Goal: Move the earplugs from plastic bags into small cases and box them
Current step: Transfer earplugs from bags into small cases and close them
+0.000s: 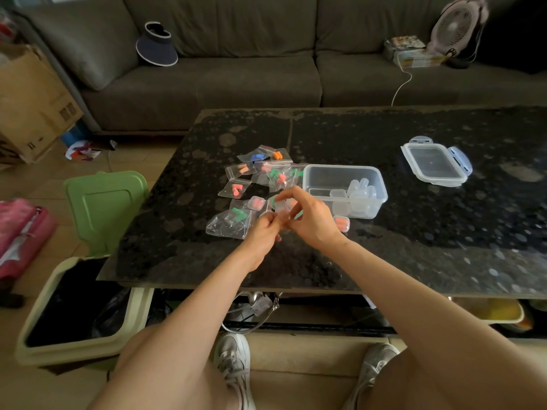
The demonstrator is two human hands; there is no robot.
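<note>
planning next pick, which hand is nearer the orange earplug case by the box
Right. The right hand is just left of the small case; the left hand is farther left, beyond the right hand. Both pinch a clear item.

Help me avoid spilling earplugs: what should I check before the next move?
Left hand and right hand both pinch the clear piece: ok.
Clear piece is a bag or a case: cannot tell.
Box open, lid set aside: ok.
Empty cases ready in the box: ok.
Filled case boxed: not ok, it lies beside the box.
Bags all emptied: not ok.
</note>
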